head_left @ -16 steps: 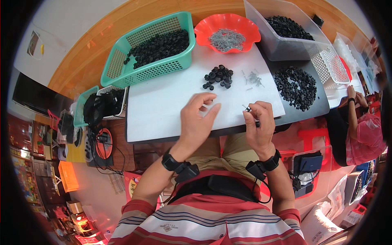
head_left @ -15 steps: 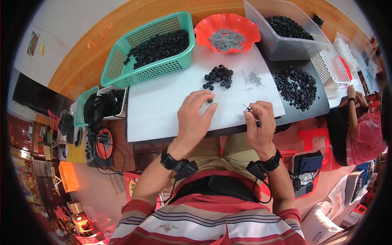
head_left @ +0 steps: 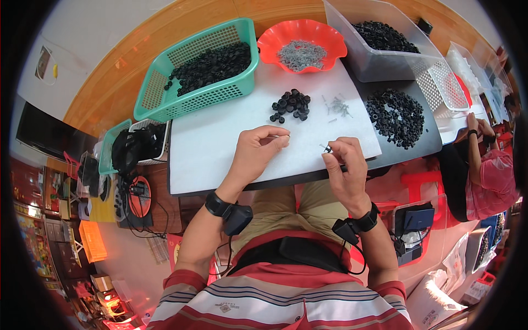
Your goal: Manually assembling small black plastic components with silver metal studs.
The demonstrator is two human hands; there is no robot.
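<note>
Over the white sheet (head_left: 220, 154), my left hand (head_left: 256, 151) is closed in a pinch, thumb against forefinger. Whatever sits between those fingertips is too hidden to make out. To its right, my right hand (head_left: 349, 165) grips a small black plastic part (head_left: 328, 149) with thin metal screws sticking out toward the left. Another dark piece shows partly under its curled fingers. Just beyond the hands lie a cluster of black caps (head_left: 291, 105) and a small heap of silver screws (head_left: 340, 106).
A green basket (head_left: 203, 99) of black parts, a red scalloped bowl (head_left: 335, 47) of screws and a clear bin (head_left: 385, 63) line the far side. Black parts (head_left: 396, 118) are spread on the dark board at right. A co-worker's arm (head_left: 474, 151) shows at far right.
My left thumb and forefinger have come together, and the black cap seen between them earlier is out of sight. My right hand has shifted slightly left, still gripping its part.
</note>
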